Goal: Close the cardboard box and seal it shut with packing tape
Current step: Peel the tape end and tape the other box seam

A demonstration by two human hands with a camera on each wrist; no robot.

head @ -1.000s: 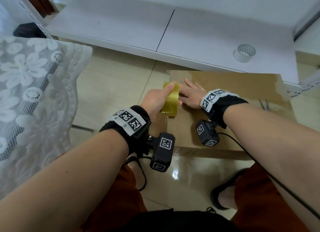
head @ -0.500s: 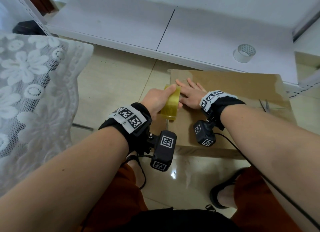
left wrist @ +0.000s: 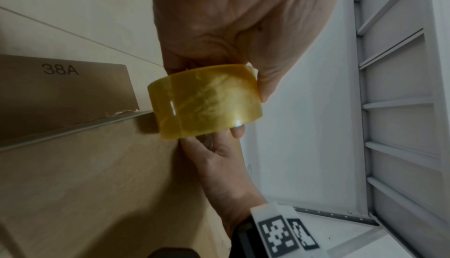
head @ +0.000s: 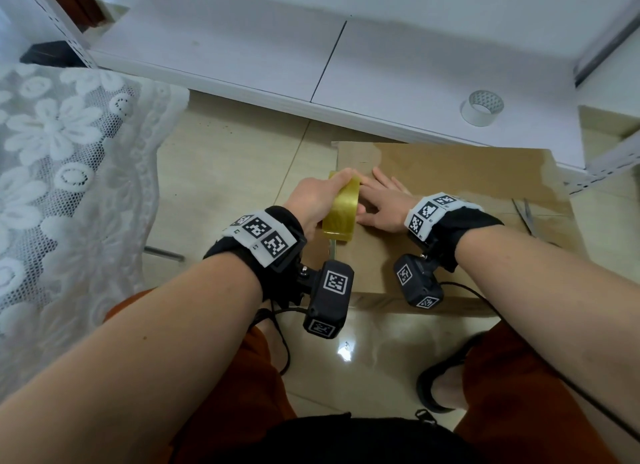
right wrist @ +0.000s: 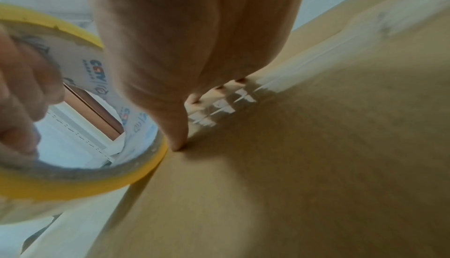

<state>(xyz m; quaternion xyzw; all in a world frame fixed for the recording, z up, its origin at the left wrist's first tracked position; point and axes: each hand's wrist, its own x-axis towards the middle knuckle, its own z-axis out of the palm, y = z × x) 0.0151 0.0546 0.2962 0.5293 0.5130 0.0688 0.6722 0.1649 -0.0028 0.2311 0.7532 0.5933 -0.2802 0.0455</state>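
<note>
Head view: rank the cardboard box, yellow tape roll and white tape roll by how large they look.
1. cardboard box
2. yellow tape roll
3. white tape roll, though it lies farther from the camera, so the gap is unsure.

We are seeing a yellow tape roll (head: pixel 341 210), a brown cardboard box (head: pixel 450 172), a white lace cloth (head: pixel 62 172) with flower pattern, beige floor tiles (head: pixel 235 158) and black-and-white checkered wrist markers (head: pixel 265 236).

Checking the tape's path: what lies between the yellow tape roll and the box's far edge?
Bare brown cardboard box top beyond the yellow packing tape roll, head view.
</note>
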